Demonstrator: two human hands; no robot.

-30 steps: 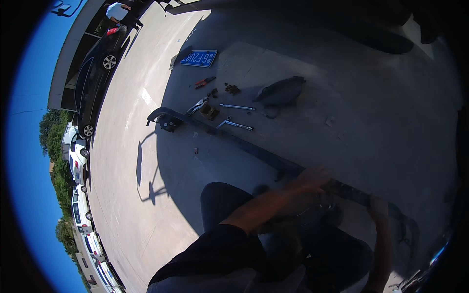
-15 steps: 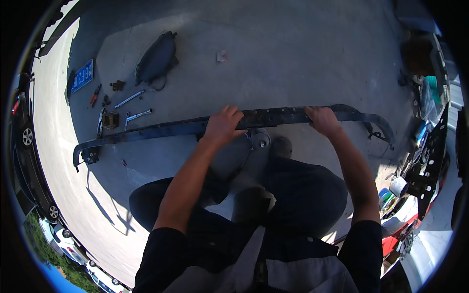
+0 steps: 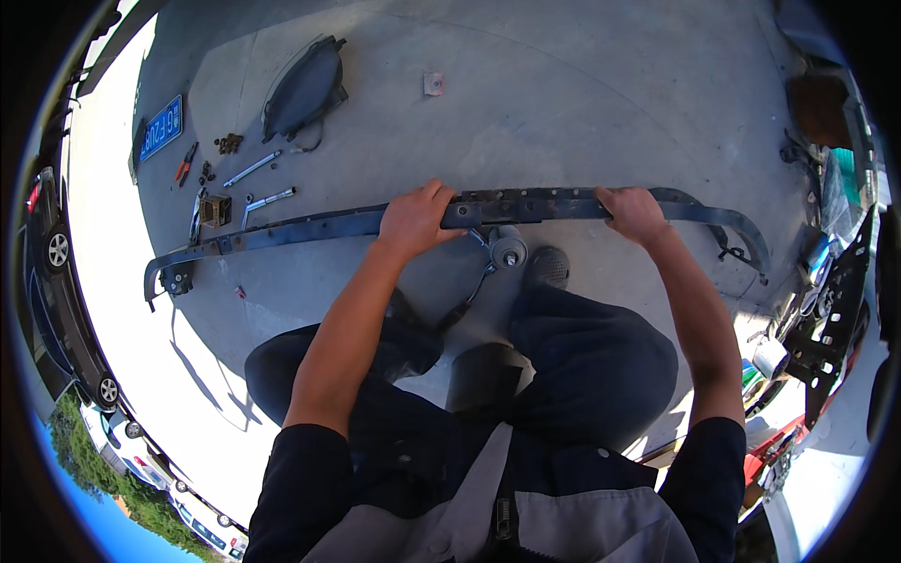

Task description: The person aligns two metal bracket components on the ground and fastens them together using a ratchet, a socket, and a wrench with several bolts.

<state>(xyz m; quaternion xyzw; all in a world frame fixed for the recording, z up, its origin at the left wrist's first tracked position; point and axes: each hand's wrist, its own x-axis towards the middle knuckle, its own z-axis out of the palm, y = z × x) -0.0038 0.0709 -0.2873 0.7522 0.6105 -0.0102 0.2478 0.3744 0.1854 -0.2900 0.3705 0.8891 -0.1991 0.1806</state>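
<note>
A long dark bar (image 3: 530, 208) is spanning the frame's centre. The left grip (image 3: 416, 221) is tightly clasping it near mid-frame, the right grip (image 3: 633, 215) farther right; its ends are extending beyond both.

Black bar (image 3: 319, 227), blue plate (image 3: 162, 129) with white characters, orange-handled pliers (image 3: 183, 171)

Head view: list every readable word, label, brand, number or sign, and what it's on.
Blue plate on the ground, upper left: pale characters, upside down in this view; content withheld, not copied here.
Pale square scrap, upper middle: marks too small to read.
Dark metal beam: no text that I can make out.
Clutter at the right edge: any print too small or blurred.
</note>
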